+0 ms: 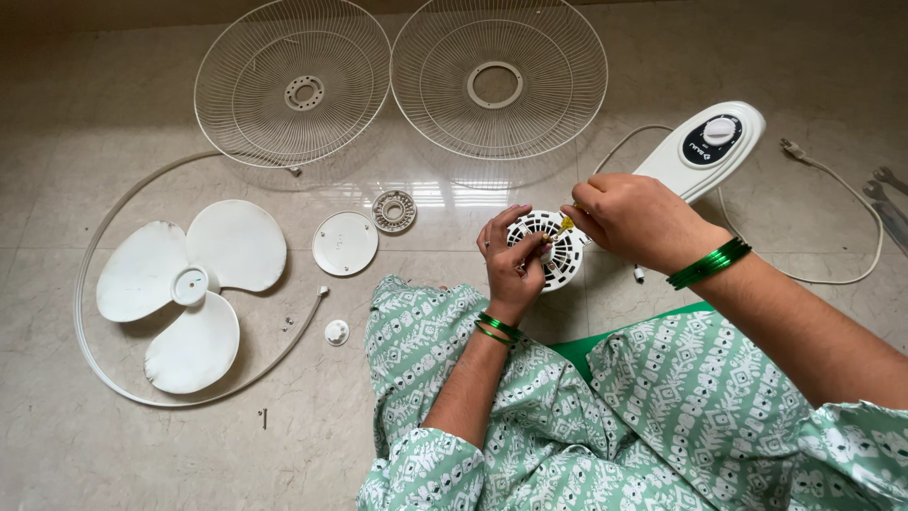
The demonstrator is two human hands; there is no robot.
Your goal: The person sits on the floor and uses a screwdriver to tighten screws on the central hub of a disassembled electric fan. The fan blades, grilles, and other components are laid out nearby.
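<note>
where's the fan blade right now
In the head view, the three-lobed fan blade lies on the floor at far left, inside the curved rim band, left of the round cap.

White slotted fan motor housing (558, 248) lies on the floor against the fan's control base (700, 149), a yellow-handled screwdriver (565, 225) at its top.

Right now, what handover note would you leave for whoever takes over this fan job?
Left hand steadies the white vented motor housing on the floor.
Right hand pinches a small yellow-handled tool at the housing's top.
Already off and laid out: two wire guards, the three-blade fan, a round cap, a ring nut, small screws.
The control base lies beyond the housing.
Left: work at the housing is in progress.
</note>
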